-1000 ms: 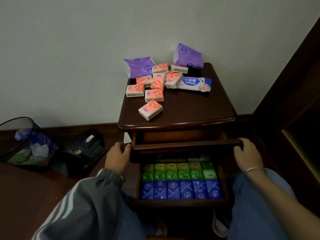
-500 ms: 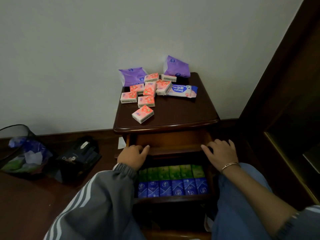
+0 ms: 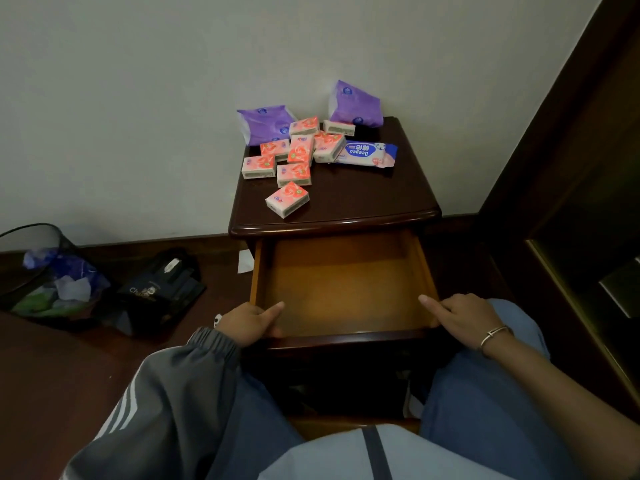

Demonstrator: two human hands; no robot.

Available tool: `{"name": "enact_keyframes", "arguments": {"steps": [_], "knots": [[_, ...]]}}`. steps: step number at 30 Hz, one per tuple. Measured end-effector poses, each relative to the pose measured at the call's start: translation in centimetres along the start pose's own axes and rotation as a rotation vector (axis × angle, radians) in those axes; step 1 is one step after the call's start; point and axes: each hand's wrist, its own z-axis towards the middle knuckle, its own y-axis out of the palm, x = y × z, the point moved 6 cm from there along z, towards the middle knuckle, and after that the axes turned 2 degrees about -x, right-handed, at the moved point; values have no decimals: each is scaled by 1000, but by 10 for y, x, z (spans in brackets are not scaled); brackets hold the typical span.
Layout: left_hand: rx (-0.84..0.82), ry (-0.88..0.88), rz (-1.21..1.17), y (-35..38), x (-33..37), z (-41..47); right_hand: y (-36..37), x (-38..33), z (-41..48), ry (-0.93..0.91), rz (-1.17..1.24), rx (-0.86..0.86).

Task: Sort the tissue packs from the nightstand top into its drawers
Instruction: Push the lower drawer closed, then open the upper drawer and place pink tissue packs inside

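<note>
Several small pink tissue packs (image 3: 287, 199) lie scattered on the dark wooden nightstand top (image 3: 363, 199). Two purple packs (image 3: 265, 123) lean by the wall, and a white-and-blue wipes pack (image 3: 367, 154) lies to the right. The top drawer (image 3: 346, 285) stands pulled far out, and its orange wooden inside holds nothing. My left hand (image 3: 247, 322) grips the drawer's front left corner, thumb inside. My right hand (image 3: 460, 315) grips the front right corner the same way. The lower drawer is hidden beneath the top one.
A black mesh waste bin (image 3: 41, 271) with crumpled wrappers stands on the floor at the left, next to a dark bag (image 3: 161, 289). Dark wooden furniture (image 3: 571, 202) rises close on the right. My knees flank the nightstand.
The top drawer has slid far out toward me under both hands. It now covers the lower drawer with its green and blue packs.
</note>
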Motion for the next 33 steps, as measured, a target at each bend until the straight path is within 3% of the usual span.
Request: {"name": "enact_keyframes", "arguments": {"steps": [13,21,29,33], "knots": [[5,82,-159,4,2,-9,4,1,3,-13,87,54],[500,314,-163,-65,42,0,-61,-49,60,-250,74,575],[688,434,-59,-107,122,51,-56,-72,172,51,-153,343],[639,360,8,-110,136,86,-50,-73,173,23,-215,499]]}}
